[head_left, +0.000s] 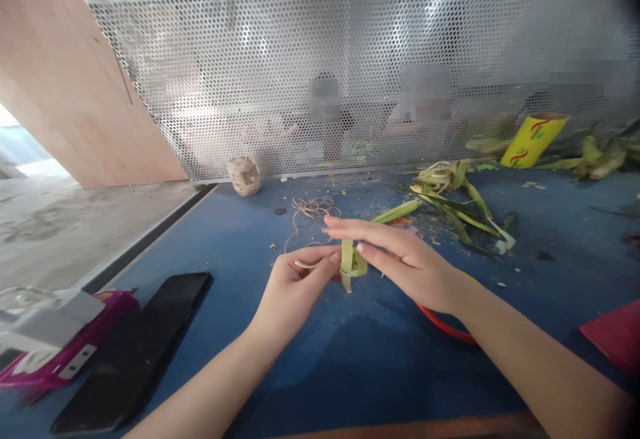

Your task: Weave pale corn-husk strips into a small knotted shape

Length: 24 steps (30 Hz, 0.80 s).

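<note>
A folded pale green leaf strip point(354, 265), looped into a small band, sits between my hands above the blue table. My left hand point(300, 279) is closed, pinching the band's left side between thumb and fingers. A thin pale cord end point(309, 265) sticks out from that hand. My right hand point(400, 252) reaches across from the right. Its thumb touches the band while its fingers stretch over the strip's upper end. Behind the hands, a loose tangle of thin brown string point(316, 208) lies on the table, and one strand runs toward my left hand.
Long green leaves point(450, 192) lie heaped at the back right, near a yellow tube point(534, 140). A pale roll point(244, 176) stands by the perforated metal screen point(280, 59). A black phone point(135, 352) and a purple power strip point(85, 352) are at left. A red rim point(445, 322) shows under my right forearm.
</note>
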Tool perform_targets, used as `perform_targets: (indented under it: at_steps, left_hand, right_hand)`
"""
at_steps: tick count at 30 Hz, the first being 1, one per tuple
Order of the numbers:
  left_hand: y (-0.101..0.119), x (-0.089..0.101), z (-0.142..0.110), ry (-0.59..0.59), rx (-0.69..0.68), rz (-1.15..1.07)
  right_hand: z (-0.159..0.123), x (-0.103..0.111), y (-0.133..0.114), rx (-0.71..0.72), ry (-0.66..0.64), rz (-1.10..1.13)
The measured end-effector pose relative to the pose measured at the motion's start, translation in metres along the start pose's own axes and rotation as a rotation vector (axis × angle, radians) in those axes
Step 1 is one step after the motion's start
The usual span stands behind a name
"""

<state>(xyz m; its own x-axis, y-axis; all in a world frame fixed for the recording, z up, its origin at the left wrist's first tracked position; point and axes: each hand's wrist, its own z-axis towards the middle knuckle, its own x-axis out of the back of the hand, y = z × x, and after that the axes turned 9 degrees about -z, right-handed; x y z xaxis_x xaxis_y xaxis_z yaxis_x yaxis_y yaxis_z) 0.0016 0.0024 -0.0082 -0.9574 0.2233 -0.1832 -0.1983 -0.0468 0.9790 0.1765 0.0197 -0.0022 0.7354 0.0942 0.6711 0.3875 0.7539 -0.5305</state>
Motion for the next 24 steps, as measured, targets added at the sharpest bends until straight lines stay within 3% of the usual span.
perform_targets:
  at_steps: [6, 11, 18, 24]
  left_hand:
    - [-0.0016, 0.0018, 0.0018, 0.032, 0.042, -0.166]
    - [0.0014, 0.0017, 0.0029, 0.087, -0.021, -0.306]
    - [0.0003, 0.0007, 0.0020, 0.086, -0.088, -0.270]
    - [-0.0008, 0.0005, 0.0020, 0.105, -0.100, -0.256]
  right_hand:
    - [-0.0007, 0.0034, 0.0058, -0.161, 0.106, -0.035]
    - [0.0010, 0.0019, 0.0016, -0.059, 0.226, -0.117]
    - [0.0027, -0.0061, -0.0020, -0.012, 0.294, -0.085]
    - [0.0026, -0.0027, -0.0040, 0.001, 0.237, -0.065]
